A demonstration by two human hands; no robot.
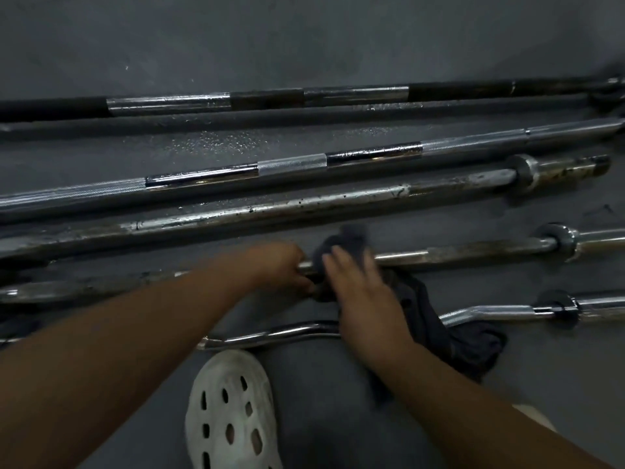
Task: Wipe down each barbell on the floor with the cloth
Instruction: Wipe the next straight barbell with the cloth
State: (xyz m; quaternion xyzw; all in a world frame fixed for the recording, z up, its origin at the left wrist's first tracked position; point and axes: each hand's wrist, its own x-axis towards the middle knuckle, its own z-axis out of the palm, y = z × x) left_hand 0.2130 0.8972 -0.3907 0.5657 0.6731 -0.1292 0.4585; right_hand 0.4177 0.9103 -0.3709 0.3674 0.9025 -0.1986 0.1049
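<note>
The head camera shows five bars lying roughly side by side on a dark grey rubber floor [338, 45]. Farthest away is a chrome barbell with black bands [263, 98]. Nearer comes a silver knurled barbell [291, 163], then a thick pitted chrome barbell [304, 204] with a collar at its right end.

The fourth, a slim tarnished chrome barbell [473, 252], is the one under the hands. The left hand [277, 265] grips its shaft, fingers curled round the metal from above. Just beside it, the right hand [358, 289] presses a dark grey cloth [348, 240] onto the same shaft. Its fingers look stretched out fairly straight over the fabric, though the hand is blurred and the thumb cannot be made out. The cloth bunches over the bar above the fingertips, and its loose end trails down to the right.

That loose end lies across a bent chrome curl bar [287, 330], the nearest of the five. A white perforated foam clog [233, 411] sits on the near side of that bar.
</note>
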